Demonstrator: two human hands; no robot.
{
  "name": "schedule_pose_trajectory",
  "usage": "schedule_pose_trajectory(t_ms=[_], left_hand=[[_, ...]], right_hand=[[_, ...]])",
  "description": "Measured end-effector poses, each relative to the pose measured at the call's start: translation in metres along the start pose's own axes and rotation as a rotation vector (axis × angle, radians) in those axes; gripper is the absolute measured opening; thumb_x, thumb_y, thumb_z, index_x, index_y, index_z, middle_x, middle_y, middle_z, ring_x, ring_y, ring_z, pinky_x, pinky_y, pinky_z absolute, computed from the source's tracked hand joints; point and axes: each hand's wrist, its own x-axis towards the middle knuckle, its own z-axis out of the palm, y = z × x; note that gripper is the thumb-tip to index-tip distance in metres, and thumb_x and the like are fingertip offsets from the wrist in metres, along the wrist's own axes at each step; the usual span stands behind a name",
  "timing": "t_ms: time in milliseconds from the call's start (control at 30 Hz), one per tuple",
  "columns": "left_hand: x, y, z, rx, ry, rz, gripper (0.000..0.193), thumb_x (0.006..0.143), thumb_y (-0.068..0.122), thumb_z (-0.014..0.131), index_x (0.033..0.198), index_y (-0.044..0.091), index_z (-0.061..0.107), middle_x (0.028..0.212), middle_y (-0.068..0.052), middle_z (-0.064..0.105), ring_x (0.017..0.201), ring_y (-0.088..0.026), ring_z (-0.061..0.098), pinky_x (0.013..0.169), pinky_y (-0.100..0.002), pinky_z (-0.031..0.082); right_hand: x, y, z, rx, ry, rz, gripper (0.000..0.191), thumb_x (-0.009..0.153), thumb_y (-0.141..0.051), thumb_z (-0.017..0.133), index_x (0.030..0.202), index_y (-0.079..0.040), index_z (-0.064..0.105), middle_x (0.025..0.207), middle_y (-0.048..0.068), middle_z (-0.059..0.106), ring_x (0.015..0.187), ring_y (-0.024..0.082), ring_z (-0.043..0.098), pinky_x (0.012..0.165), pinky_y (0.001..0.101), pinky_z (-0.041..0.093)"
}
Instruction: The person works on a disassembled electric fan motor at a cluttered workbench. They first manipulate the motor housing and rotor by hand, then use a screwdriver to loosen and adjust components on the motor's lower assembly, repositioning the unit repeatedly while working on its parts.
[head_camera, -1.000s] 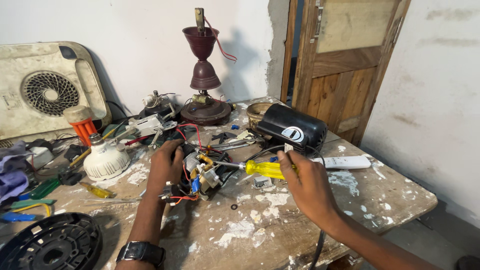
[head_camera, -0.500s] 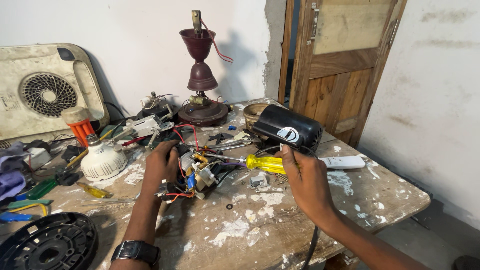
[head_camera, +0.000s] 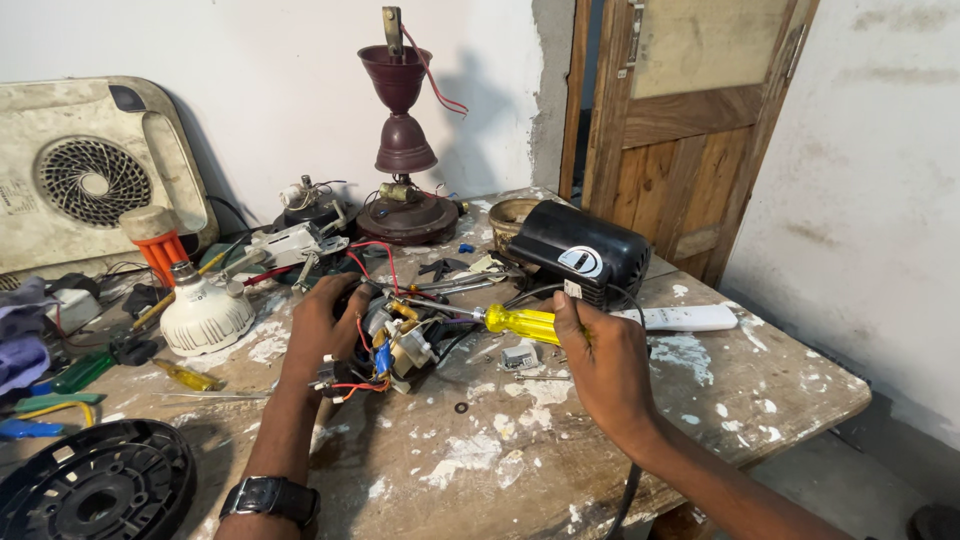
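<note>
Wire-tangled electrical assembly (red, blue and yellow leads) sat between both hands on the paint-spattered wooden table. Left hand gripped its side; right hand clasped a yellow-handled screwdriver, tip inside it. Beyond the right hand lay a black motor.

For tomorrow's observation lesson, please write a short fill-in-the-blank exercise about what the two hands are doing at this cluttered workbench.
1. The right hand holds a screwdriver with a ____ handle.
2. The left hand rests on a bundle of ____ and small parts.
3. The white remote lies beside the ____ motor.
4. The watch is on the ____ wrist.

Missing words: yellow; wires; black; left
</note>
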Motion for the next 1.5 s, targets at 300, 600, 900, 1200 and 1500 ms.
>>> schedule_pose_trajectory(t_ms=[300, 600, 900, 1200, 1500], left_hand=[[-0.001, -0.004, 0.001, 0.074, -0.015, -0.028, 0.063, 0.084, 0.045, 0.075, 0.119, -0.006, 0.068, 0.113, -0.022, 0.072, 0.099, -0.035, 0.073, 0.087, -0.041, 0.057], [-0.002, -0.001, 0.000, 0.056, -0.011, -0.019, 0.054, 0.089, 0.037, 0.072, 0.122, -0.006, 0.067, 0.114, -0.022, 0.071, 0.101, -0.035, 0.073, 0.088, -0.041, 0.056], [-0.002, 0.000, -0.001, 0.053, -0.024, -0.026, 0.053, 0.090, 0.036, 0.071, 0.122, -0.006, 0.067, 0.114, -0.021, 0.071, 0.101, -0.035, 0.072, 0.087, -0.040, 0.056], [-0.002, -0.008, 0.001, 0.052, -0.014, 0.034, 0.054, 0.092, 0.036, 0.070, 0.123, -0.007, 0.066, 0.115, -0.023, 0.069, 0.101, -0.037, 0.071, 0.088, -0.041, 0.055], [-0.001, -0.007, 0.001, 0.066, -0.010, 0.015, 0.054, 0.091, 0.036, 0.070, 0.124, -0.007, 0.066, 0.115, -0.023, 0.070, 0.101, -0.036, 0.072, 0.087, -0.041, 0.055]], right_hand=[[-0.003, -0.003, -0.005, 0.010, -0.014, -0.024, 0.037, 0.105, -0.028, 0.054, 0.093, -0.002, 0.078, 0.046, 0.005, 0.054, 0.038, 0.010, 0.048, 0.038, 0.0343, 0.034], [-0.006, -0.007, -0.003, -0.009, 0.006, -0.076, 0.034, 0.104, -0.026, 0.056, 0.090, -0.003, 0.076, 0.048, 0.005, 0.054, 0.040, 0.011, 0.049, 0.039, 0.0345, 0.036], [-0.006, 0.000, 0.003, -0.060, -0.003, -0.087, 0.028, 0.102, -0.024, 0.058, 0.097, -0.004, 0.077, 0.058, 0.007, 0.065, 0.043, 0.016, 0.060, 0.039, 0.0326, 0.044], [-0.026, 0.000, -0.010, -0.167, -0.332, -0.274, 0.046, 0.088, -0.022, 0.072, 0.121, 0.001, 0.052, 0.081, 0.019, 0.072, 0.062, 0.027, 0.072, 0.051, 0.0370, 0.060], [-0.014, -0.016, -0.011, -0.282, -0.491, 0.169, 0.035, 0.095, -0.035, 0.065, 0.118, -0.011, 0.053, 0.071, 0.015, 0.073, 0.057, 0.027, 0.071, 0.055, 0.0432, 0.054]])
